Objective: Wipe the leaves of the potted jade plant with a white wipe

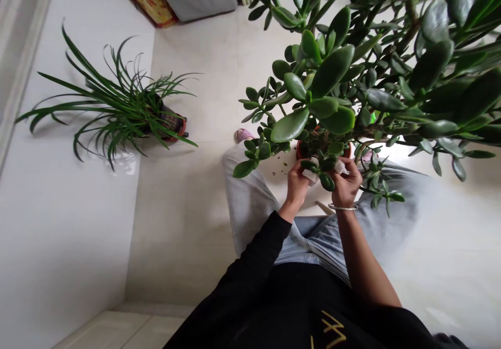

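Fingers of left hand [297, 184] and right hand [346, 183] pinched white tissue [310, 177] around jade plant leaves [318, 174]; terracotta pot [300, 151] just beyond fingertips.

Left hand [297, 186] and right hand [346, 183] pinching white cloth [311, 177] on jade plant [332, 72] leaves at center, metal bangle [342, 207] on right wrist, long-leaved potted plant [129, 111] at left

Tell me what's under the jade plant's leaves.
Under the jade plant, a terracotta pot's rim shows, with the left hand and right hand holding white tissue among low leaves. Most of the soil and the pot's body are covered.
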The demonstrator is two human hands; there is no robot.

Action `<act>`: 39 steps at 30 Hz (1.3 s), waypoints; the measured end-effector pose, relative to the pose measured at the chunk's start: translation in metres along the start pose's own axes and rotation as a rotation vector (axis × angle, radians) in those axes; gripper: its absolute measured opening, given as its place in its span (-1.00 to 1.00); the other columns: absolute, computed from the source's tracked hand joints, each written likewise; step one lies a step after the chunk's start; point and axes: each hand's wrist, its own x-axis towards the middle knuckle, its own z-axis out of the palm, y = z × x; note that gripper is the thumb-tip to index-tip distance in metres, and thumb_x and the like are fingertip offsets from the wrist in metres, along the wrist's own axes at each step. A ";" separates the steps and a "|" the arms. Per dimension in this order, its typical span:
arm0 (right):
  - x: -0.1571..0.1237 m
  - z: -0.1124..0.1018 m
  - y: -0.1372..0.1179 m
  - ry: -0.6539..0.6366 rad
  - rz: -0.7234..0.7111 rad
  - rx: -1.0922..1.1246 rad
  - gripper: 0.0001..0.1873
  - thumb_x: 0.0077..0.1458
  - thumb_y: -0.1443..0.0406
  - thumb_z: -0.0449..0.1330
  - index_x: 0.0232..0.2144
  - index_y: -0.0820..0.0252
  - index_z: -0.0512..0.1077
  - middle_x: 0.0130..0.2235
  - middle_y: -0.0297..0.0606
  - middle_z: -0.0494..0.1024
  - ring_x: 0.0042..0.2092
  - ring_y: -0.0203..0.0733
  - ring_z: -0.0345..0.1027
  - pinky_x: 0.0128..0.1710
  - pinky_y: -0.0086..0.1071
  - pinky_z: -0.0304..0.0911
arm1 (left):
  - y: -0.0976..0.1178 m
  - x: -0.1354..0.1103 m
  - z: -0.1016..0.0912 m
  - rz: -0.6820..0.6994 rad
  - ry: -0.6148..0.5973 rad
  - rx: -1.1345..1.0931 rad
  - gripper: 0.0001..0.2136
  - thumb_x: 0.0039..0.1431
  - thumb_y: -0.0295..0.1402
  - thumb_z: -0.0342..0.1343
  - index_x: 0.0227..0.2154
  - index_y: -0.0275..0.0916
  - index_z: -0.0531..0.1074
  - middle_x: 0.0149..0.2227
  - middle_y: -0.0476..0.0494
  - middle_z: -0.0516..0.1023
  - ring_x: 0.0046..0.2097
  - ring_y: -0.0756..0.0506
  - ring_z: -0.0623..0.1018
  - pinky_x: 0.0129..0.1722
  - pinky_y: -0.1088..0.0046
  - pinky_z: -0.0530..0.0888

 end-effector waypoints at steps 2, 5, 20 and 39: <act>0.001 0.001 0.000 0.000 0.004 0.011 -0.73 -0.19 0.27 0.44 -0.39 0.14 0.48 -0.42 -0.45 0.49 -0.39 -0.34 0.31 -0.37 -0.45 0.25 | 0.003 0.000 0.001 -0.035 -0.010 -0.022 -0.80 -0.09 -0.51 0.26 -0.33 -0.22 0.57 -0.44 0.01 0.54 -0.41 0.03 0.44 -0.37 0.51 0.34; 0.002 0.001 0.000 -0.001 0.003 0.003 -0.74 -0.18 0.24 0.42 -0.40 0.13 0.46 -0.42 -0.45 0.47 -0.40 -0.35 0.30 -0.39 -0.46 0.25 | 0.005 0.001 -0.001 -0.061 -0.020 -0.035 -0.83 -0.13 -0.47 0.26 -0.38 -0.22 0.55 -0.47 0.02 0.52 -0.42 0.04 0.41 -0.37 0.51 0.34; 0.001 -0.004 0.000 0.027 -0.019 -0.069 -0.79 -0.11 0.24 0.38 -0.35 0.14 0.55 -0.42 -0.42 0.53 -0.38 -0.31 0.33 -0.33 -0.41 0.28 | 0.000 0.011 -0.013 -0.023 -0.005 0.017 -0.89 -0.20 -0.55 0.22 -0.53 -0.24 0.54 -0.51 0.04 0.56 -0.40 0.03 0.46 -0.33 0.53 0.37; 0.002 -0.004 -0.005 0.043 0.026 -0.037 -0.73 -0.17 0.22 0.43 -0.37 0.17 0.54 -0.42 -0.40 0.55 -0.40 -0.32 0.34 -0.37 -0.43 0.28 | 0.022 0.059 -0.009 -0.118 -0.493 0.003 -0.57 -0.17 -0.36 0.48 -0.13 -0.22 0.67 -0.15 -0.16 0.71 -0.20 -0.07 0.62 -0.19 0.45 0.48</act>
